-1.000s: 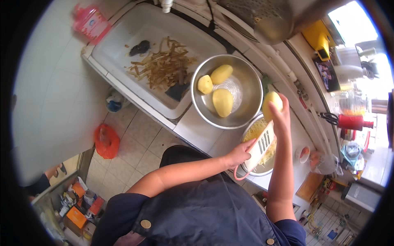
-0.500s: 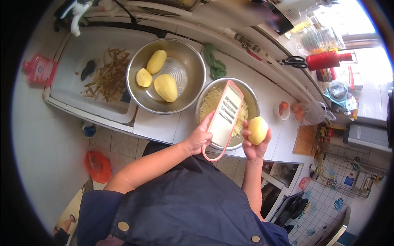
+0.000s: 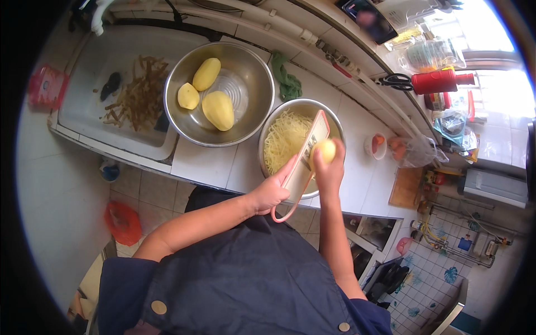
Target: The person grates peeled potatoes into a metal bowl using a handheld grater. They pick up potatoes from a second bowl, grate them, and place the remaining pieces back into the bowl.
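Observation:
My left hand (image 3: 272, 193) is closed round the lower part of a flat grater (image 3: 298, 177) with a pink rim and a looped handle. The grater leans tilted over a metal bowl (image 3: 340, 124) holding a heap of pale potato shreds (image 3: 285, 139). In my right hand (image 3: 329, 173) is a peeled potato (image 3: 325, 149), against the grater's toothed face; the fingers are slightly blurred. A larger metal basin (image 3: 262, 84) stands to the left with a whole potato (image 3: 207, 73), another potato (image 3: 218, 110) and a smaller piece (image 3: 188, 96) in it.
At the left, a sink (image 3: 84, 120) contains brown peelings (image 3: 139, 89). A green cloth (image 3: 287, 78) lies behind the bowls. To the right are a small white cup (image 3: 375, 146), a plastic bag (image 3: 413, 152) and a wooden board (image 3: 406, 187). Scissors (image 3: 397, 82) hang near the window.
My right hand has brought the potato leftward onto the grater. The grater has turned more edge-on. The whole view has shifted slightly.

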### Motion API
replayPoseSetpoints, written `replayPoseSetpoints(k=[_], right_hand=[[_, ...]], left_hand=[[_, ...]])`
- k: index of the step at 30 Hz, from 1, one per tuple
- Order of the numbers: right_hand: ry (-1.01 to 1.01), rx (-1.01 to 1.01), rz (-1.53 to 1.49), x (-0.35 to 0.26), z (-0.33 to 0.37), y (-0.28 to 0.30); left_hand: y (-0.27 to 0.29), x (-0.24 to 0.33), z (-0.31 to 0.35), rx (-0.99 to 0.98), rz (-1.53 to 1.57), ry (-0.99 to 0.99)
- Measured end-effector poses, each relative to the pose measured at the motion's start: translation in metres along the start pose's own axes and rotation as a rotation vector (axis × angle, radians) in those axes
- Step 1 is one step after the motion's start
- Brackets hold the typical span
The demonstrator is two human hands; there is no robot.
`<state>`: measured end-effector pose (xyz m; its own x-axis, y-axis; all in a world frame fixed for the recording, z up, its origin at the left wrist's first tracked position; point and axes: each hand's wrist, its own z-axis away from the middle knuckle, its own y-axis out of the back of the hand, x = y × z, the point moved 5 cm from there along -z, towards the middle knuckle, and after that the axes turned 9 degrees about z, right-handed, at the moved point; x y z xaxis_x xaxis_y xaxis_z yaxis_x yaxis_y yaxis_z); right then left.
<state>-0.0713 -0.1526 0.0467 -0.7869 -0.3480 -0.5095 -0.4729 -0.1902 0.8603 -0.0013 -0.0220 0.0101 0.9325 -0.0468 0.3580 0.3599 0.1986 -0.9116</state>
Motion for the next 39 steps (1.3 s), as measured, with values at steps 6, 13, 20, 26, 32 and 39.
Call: replayPoseSetpoints(k=[6, 13, 20, 26, 32, 39], right_hand=[[-0.120, 0.105, -0.237, 0.012, -0.050, 0.016], [0.134, -0.006, 0.075, -0.003, 0.028, -0.001], [0.064, 0.011, 0.031, 0.019, -0.004, 0.014], [0.001, -0.019, 0.070, 0.002, 0.009, -0.006], [-0.006, -0.002, 0.044, 0.013, -0.007, 0.019], [-0.114, -0.023, -0.130, 0.030, -0.039, -0.005]], left_hand=[[-0.002, -0.008, 0.005, 0.010, -0.023, -0.006], [0.003, -0.001, 0.012, 0.075, -0.167, -0.038], [0.008, -0.004, 0.001, 0.065, -0.033, -0.032], [0.005, -0.006, 0.012, 0.036, -0.298, -0.095], [0.006, -0.001, 0.003, 0.067, -0.061, -0.066], [-0.004, -0.010, 0.011, 0.051, -0.265, -0.052]])
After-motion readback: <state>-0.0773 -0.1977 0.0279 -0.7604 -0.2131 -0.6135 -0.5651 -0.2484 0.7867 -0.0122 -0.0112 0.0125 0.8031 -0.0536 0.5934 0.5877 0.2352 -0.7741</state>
